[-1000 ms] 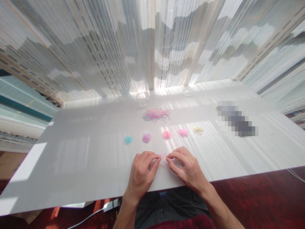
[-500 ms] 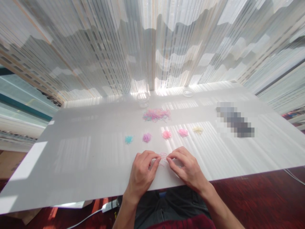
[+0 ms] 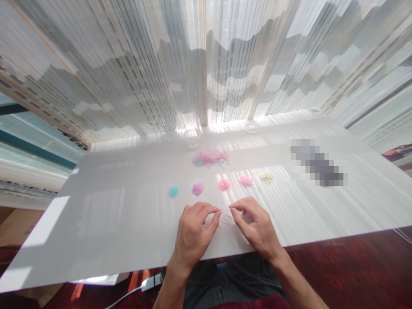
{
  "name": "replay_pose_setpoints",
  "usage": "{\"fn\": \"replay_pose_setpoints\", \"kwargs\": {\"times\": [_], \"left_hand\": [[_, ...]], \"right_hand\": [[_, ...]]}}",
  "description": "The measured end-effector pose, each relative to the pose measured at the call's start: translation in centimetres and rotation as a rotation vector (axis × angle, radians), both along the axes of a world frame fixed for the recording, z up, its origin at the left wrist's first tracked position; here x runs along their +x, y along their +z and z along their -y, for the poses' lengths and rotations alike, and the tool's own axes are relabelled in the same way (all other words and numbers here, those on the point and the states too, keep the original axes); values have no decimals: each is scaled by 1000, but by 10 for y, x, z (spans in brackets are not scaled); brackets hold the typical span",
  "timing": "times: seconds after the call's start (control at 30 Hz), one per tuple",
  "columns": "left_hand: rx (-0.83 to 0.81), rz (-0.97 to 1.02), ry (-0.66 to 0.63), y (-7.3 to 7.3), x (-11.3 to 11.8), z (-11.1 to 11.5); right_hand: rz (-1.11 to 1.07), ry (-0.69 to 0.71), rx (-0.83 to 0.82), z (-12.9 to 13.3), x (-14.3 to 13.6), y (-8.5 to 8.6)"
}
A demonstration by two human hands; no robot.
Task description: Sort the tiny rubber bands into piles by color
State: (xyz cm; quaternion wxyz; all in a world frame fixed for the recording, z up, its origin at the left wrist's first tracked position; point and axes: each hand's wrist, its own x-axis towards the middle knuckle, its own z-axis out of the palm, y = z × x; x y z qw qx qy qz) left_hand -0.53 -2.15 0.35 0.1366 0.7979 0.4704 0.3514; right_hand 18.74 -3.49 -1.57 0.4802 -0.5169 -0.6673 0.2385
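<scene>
My left hand [image 3: 197, 229] is at the front middle of the white table [image 3: 135, 227], thumb and forefinger pinched on a thin pink rubber band [image 3: 222, 210]. To its right, my right hand [image 3: 254, 223] has its thumb and forefinger pressed together; whatever is between them is too small to see. A few loose pink bands [image 3: 226, 219] lie on the table between the hands. Beyond them, small piles form a row: teal [image 3: 174, 191], purple [image 3: 197, 188], deeper pink [image 3: 224, 184], pink [image 3: 246, 181] and pale yellow bands [image 3: 266, 177].
Behind the row lies a larger mixed-colour heap of bands [image 3: 210, 159]. A clear round container [image 3: 192, 136] and a clear lid-like disc [image 3: 252, 128] stand near the back edge, by the striped curtain [image 3: 180, 64]. A pixelated dark object [image 3: 317, 163] lies at the right.
My fingertips have drawn slightly apart, the right hand shifting a little to the right. The loose pink bands between them show more clearly. The view has shifted slightly.
</scene>
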Motion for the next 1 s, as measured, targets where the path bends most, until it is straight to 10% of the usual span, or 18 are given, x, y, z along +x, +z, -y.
{"fn": "replay_pose_setpoints", "kwargs": {"times": [0.3, 1.0], "left_hand": [[59, -132, 412, 4, 29, -38], [-215, -306, 422, 8, 41, -39]], "right_hand": [[-110, -84, -32, 3, 3, 2], [-136, -49, -34, 5, 4, 2]]}}
